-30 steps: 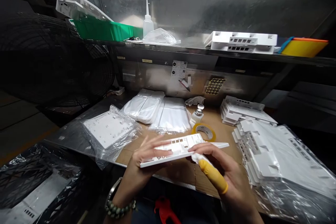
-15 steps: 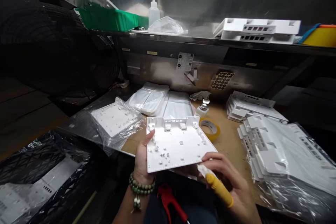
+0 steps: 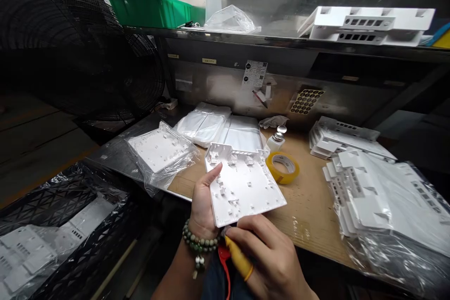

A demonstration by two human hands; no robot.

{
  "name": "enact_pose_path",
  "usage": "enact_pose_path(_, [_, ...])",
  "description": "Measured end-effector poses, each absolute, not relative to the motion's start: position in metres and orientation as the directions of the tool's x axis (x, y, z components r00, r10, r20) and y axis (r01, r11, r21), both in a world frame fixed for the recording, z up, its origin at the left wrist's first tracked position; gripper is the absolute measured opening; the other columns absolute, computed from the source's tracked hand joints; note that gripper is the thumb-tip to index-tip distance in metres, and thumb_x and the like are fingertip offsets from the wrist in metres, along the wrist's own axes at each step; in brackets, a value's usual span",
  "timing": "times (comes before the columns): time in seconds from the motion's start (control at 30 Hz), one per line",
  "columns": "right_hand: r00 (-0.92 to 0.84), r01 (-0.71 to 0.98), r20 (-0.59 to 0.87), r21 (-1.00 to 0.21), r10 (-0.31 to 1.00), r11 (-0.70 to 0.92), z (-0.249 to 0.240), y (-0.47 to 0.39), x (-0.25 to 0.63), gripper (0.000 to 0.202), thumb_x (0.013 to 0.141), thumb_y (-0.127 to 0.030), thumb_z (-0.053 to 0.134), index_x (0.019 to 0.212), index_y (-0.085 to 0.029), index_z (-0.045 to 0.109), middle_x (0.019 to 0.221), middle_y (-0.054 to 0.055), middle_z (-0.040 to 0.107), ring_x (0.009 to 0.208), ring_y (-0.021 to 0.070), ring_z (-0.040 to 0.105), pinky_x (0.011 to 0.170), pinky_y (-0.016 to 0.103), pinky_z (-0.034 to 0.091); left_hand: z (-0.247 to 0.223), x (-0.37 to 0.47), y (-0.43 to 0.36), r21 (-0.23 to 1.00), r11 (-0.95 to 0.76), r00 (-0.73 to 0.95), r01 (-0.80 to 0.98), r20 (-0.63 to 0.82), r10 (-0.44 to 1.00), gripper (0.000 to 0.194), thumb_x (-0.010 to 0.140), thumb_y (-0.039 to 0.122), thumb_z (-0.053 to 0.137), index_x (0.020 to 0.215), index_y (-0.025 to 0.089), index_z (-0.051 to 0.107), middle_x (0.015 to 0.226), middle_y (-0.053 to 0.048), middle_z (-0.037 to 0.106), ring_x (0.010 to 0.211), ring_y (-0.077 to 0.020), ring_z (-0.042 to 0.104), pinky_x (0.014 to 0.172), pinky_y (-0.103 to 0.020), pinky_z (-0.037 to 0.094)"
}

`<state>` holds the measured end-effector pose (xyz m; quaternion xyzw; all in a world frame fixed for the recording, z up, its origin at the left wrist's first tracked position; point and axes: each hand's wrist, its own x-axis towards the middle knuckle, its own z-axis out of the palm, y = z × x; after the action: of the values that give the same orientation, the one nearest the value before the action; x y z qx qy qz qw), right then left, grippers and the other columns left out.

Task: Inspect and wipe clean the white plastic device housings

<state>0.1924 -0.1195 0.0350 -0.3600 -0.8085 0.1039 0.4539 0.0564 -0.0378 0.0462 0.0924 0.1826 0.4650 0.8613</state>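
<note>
My left hand [image 3: 205,201] is closed on the left edge of a white plastic housing [image 3: 248,187], its thumb over the inner face. Clips and small posts show on that face, which tilts toward me. At the housing's near edge, my right hand [image 3: 270,253] pinches a small whitish wad [image 3: 225,230], probably cloth or tissue, mostly hidden by the fingers. A yellow finger cot [image 3: 239,258] covers one digit of this hand. Below the hands, partly hidden, is a red-handled tool [image 3: 224,255].
Yellow tape [image 3: 293,173] and a pump bottle [image 3: 276,140] stand behind the housing. Bagged sheets [image 3: 204,124] lie at the back. Another housing [image 3: 160,147] rests on plastic at left; stacked housings [image 3: 369,192] are at right. A black crate [image 3: 105,243] sits lower left.
My right hand has moved left along the housing's near edge, bringing the wad toward its near-left corner. The housing has turned and tilted slightly in my left hand. The view has shifted a little.
</note>
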Motion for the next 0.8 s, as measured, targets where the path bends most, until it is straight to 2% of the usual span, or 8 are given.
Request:
enact_pose_path(0.17, [-0.25, 0.466, 0.628, -0.589, 0.737, 0.66, 0.034, -0.124, 0.197, 0.031, 0.084, -0.007, 0.073, 0.113, -0.019, 0.069, 0.096, 0.008, 0.067, 0.081, 0.0161, 0.069, 0.07, 0.024, 0.059, 0.051, 0.056, -0.037, 0.336, 0.541, 0.514, -0.771, -0.174, 0.84, 0.054, 0.095, 0.04, 0.049, 0.135, 0.006, 0.061, 0.121, -0.02, 0.075, 0.112, -0.0391, 0.071, 0.109, -0.058, 0.046])
enact_pose_path(0.23, [-0.219, 0.473, 0.659, -0.574, 0.72, 0.669, 0.036, -0.123, 0.191, 0.031, 0.086, -0.008, 0.072, 0.114, -0.019, 0.069, 0.096, 0.008, 0.068, 0.081, 0.0166, 0.068, 0.07, 0.025, 0.059, 0.052, 0.059, -0.039, 0.32, 0.561, 0.526, -0.763, -0.198, 0.827, 0.054, 0.095, 0.04, 0.048, 0.135, 0.006, 0.061, 0.121, -0.02, 0.074, 0.112, -0.0389, 0.071, 0.109, -0.057, 0.046])
enact_pose_path(0.37, [-0.299, 0.478, 0.683, -0.498, 0.667, 0.724, 0.035, -0.12, 0.185, 0.025, 0.089, -0.009, 0.069, 0.113, -0.015, 0.069, 0.092, 0.009, 0.069, 0.079, 0.0173, 0.067, 0.068, 0.026, 0.058, 0.047, 0.059, -0.039, 0.297, 0.585, 0.528, -0.755, -0.253, 0.811, 0.055, 0.094, 0.041, 0.051, 0.135, 0.005, 0.061, 0.122, -0.021, 0.074, 0.113, -0.0393, 0.07, 0.11, -0.057, 0.046])
enact_pose_path(0.47, [-0.321, 0.464, 0.606, -0.57, 0.728, 0.678, 0.03, -0.122, 0.2, 0.024, 0.09, -0.01, 0.069, 0.111, -0.019, 0.07, 0.093, 0.007, 0.069, 0.079, 0.0155, 0.068, 0.069, 0.024, 0.057, 0.041, 0.05, -0.034, 0.313, 0.568, 0.516, -0.761, -0.237, 0.823, 0.054, 0.095, 0.039, 0.048, 0.137, 0.006, 0.06, 0.123, -0.021, 0.074, 0.115, -0.0402, 0.069, 0.111, -0.06, 0.045])
enact_pose_path(0.53, [-0.248, 0.484, 0.543, -0.648, 0.803, 0.588, 0.025, -0.123, 0.222, 0.024, 0.091, -0.013, 0.069, 0.112, -0.024, 0.071, 0.097, 0.005, 0.068, 0.083, 0.0148, 0.068, 0.071, 0.022, 0.056, 0.037, 0.042, -0.029, 0.343, 0.549, 0.505, -0.762, -0.216, 0.836, 0.054, 0.094, 0.036, 0.049, 0.139, 0.007, 0.059, 0.124, -0.021, 0.073, 0.118, -0.0408, 0.068, 0.112, -0.061, 0.043])
enact_pose_path(0.63, [-0.01, 0.56, 0.488, -0.72, 0.873, 0.41, 0.012, -0.123, 0.264, 0.025, 0.092, -0.018, 0.068, 0.114, -0.029, 0.071, 0.109, 0.003, 0.067, 0.099, 0.0162, 0.067, 0.082, 0.022, 0.053, 0.032, 0.028, -0.024, 0.363, 0.529, 0.482, -0.768, -0.217, 0.849, 0.054, 0.093, 0.035, 0.051, 0.139, 0.009, 0.06, 0.127, -0.02, 0.073, 0.124, -0.0411, 0.064, 0.115, -0.062, 0.04])
enact_pose_path(0.73, [0.221, 0.609, 0.483, -0.746, 0.847, 0.267, 0.001, -0.122, 0.297, 0.024, 0.092, -0.02, 0.067, 0.114, -0.03, 0.072, 0.115, 0.003, 0.067, 0.107, 0.0182, 0.065, 0.091, 0.025, 0.051, 0.027, 0.015, -0.023, 0.347, 0.5, 0.475, -0.794, -0.159, 0.865, 0.052, 0.093, 0.035, 0.05, 0.138, 0.012, 0.062, 0.131, -0.018, 0.071, 0.132, -0.04, 0.059, 0.118, -0.061, 0.035])
enact_pose_path(0.8, [0.255, 0.638, 0.494, -0.732, 0.832, 0.239, -0.003, -0.121, 0.307, 0.027, 0.091, -0.018, 0.065, 0.113, -0.031, 0.073, 0.116, 0.003, 0.067, 0.108, 0.0193, 0.065, 0.093, 0.028, 0.051, 0.023, 0.008, -0.023, 0.332, 0.485, 0.486, -0.809, -0.088, 0.87, 0.049, 0.093, 0.033, 0.048, 0.136, 0.016, 0.065, 0.135, -0.015, 0.07, 0.137, -0.038, 0.055, 0.121, -0.06, 0.032])
